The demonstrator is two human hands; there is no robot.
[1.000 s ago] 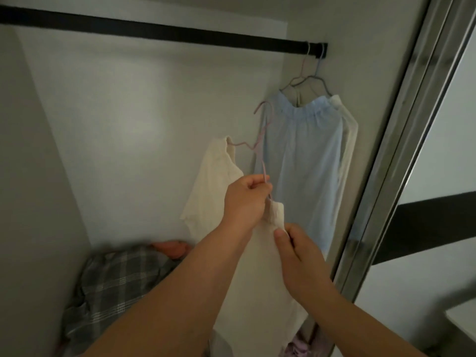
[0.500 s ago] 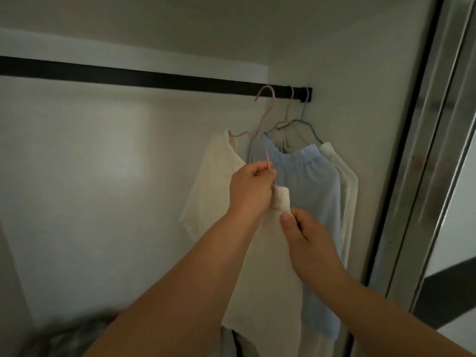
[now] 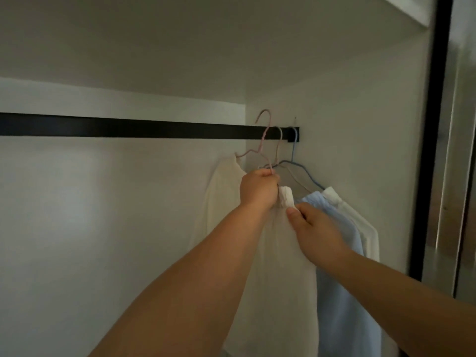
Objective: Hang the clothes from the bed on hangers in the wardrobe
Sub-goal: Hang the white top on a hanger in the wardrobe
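You are looking into one white wardrobe (image 3: pixel 103 228), its mirrored sliding door (image 3: pixel 461 150) cut off at the right edge. One black rail (image 3: pixel 128 128) crosses the back wall and ends at the right side wall.

Three garments show. The cream garment (image 3: pixel 283 266), largest and nearest you, sits on the pink hanger (image 3: pixel 262 140); its lower part runs out of frame behind your forearms. To its right, a pale blue garment (image 3: pixel 342 279) and a white garment (image 3: pixel 360 222) hang close together, overlapping.

Three hangers show: the pink one you hold, another pinkish one (image 3: pixel 279 143) and a blue one (image 3: pixel 293 153), these last two hooked on the rail at its far right end. The held hanger's hook rises above the rail; whether it touches the rail is hard to tell.

Your two hands meet at the cream garment's shoulder. Your left hand (image 3: pixel 258 189) is fisted around the pink hanger's wire. Your right hand (image 3: pixel 314 228) pinches the cream fabric just below, thumb on top; its other fingers are hidden behind the cloth
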